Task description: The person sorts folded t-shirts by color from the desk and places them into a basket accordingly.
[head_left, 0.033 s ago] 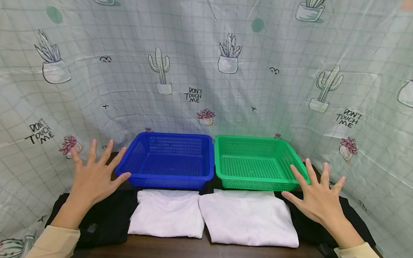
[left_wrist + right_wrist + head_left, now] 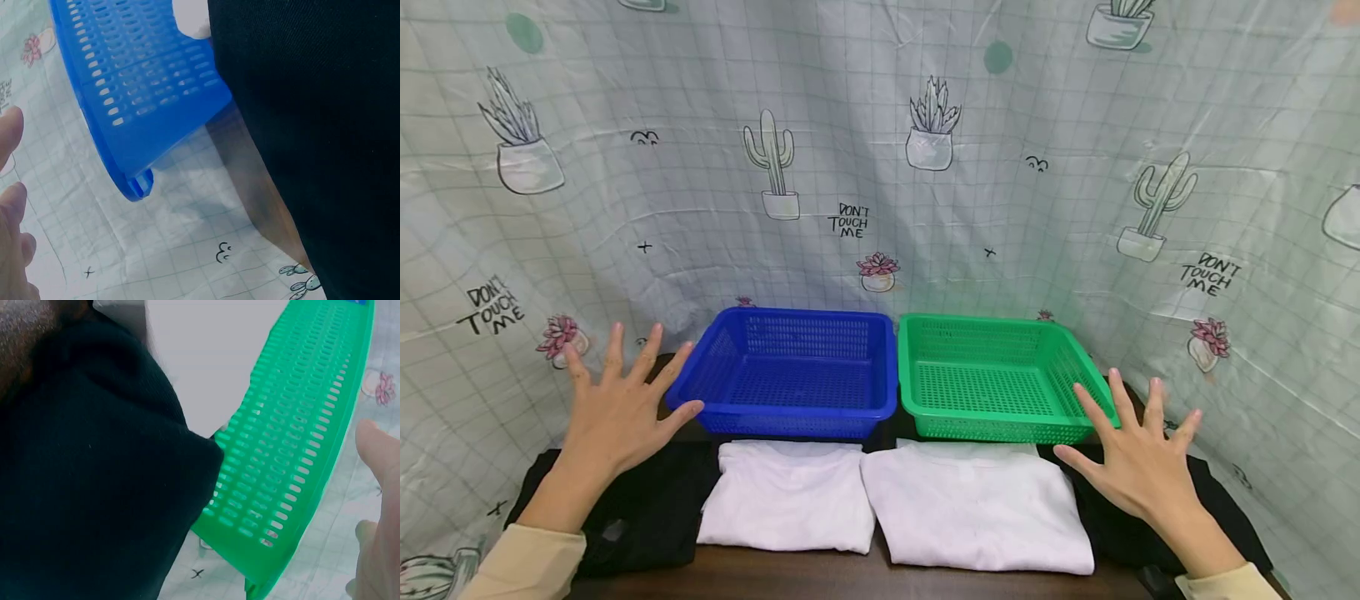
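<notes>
My left hand (image 2: 621,417) is raised with fingers spread, its thumb overlapping the left rim of a blue plastic basket (image 2: 797,419) in the head view. Below this hand lies a folded black garment (image 2: 658,508). On the other side my right hand (image 2: 1146,467) also has its fingers spread and holds nothing. Its index finger overlaps the right corner of a green plastic basket (image 2: 992,427), above another black garment (image 2: 1112,537). Between the black garments, two folded white shirts lie side by side, a left one (image 2: 790,500) and a wider right one (image 2: 985,512).
The baskets stand side by side behind the clothes, their slotted bottoms showing. A brown wooden tabletop (image 2: 850,575) shows along the front. Behind hangs a pale checked curtain (image 2: 700,208) printed with cacti, which also runs down both sides.
</notes>
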`<state>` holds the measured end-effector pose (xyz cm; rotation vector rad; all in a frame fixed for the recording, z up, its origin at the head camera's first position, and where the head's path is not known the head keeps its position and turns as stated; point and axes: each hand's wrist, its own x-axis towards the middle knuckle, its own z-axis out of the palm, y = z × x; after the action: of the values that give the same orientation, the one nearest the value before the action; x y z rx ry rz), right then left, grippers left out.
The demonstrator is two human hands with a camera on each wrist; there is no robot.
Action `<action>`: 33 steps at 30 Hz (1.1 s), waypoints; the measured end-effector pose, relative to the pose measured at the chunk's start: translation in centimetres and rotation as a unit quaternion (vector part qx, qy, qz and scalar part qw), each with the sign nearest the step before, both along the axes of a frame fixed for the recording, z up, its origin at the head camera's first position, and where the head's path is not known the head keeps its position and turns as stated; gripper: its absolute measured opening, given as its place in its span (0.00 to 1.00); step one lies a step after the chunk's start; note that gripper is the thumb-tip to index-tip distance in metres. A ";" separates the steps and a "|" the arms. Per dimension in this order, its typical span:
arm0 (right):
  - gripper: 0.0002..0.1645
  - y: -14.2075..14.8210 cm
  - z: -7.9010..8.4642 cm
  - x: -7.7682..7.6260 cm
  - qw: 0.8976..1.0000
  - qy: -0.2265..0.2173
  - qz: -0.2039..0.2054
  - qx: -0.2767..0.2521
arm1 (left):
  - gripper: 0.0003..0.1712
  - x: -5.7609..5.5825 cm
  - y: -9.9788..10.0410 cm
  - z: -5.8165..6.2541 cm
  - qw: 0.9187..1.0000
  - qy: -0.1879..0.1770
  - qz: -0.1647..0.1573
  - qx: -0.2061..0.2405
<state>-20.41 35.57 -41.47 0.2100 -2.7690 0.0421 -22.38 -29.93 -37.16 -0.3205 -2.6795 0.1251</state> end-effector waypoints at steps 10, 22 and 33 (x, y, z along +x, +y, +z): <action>0.61 -1.1 0.6 0.1 1.000 0.020 0.010 0.014 | 0.52 0.4 0.2 0.5 1.000 0.009 0.005 -0.009; 0.54 -10.4 1.1 1.9 0.991 0.013 0.128 -0.025 | 0.52 3.1 2.6 -0.9 0.997 0.045 -0.056 -0.019; 0.44 -18.7 0.7 4.2 0.852 -0.248 0.263 -0.379 | 0.43 5.3 5.1 -2.2 0.977 -0.113 -0.112 0.141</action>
<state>-16.18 16.86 -40.78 0.8168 -2.8027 1.4757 -17.04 -24.82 -39.34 -0.5712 -2.8088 -0.3789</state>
